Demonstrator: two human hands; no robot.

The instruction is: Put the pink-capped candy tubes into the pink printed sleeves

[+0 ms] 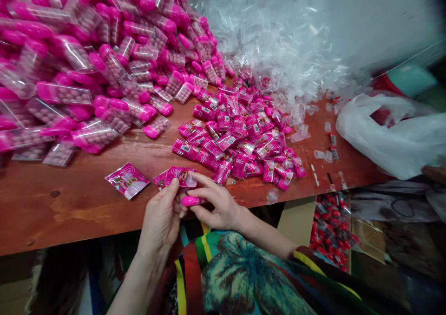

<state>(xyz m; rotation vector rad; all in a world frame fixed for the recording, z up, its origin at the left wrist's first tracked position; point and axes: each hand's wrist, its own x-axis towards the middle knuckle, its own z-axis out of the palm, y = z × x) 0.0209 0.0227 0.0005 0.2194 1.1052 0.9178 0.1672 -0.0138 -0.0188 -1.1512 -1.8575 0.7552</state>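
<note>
Spreading under heaped pink-capped containers [75, 94], the reddish-brown wooden table [80, 217] is showing bare wood along its front edge. There, the right hand [218, 203] is pinching a pink cap [190, 201]; the left hand [162, 215] is curling beside it, its grip unclear. Printed pink packets [240, 129] are lying beyond, a white plastic bag [393, 143] rightward.

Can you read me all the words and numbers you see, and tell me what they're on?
No word or number reads clearly.
Flat pink wrapper: pale lettering, too blurred to read.
Pink wrapper just right of it: printed, partly covered, too blurred.
Pile of wrapped pink packs: small print and barcode-like patches, too small to read.
Pink-capped clear containers: no lettering I can make out.
</note>
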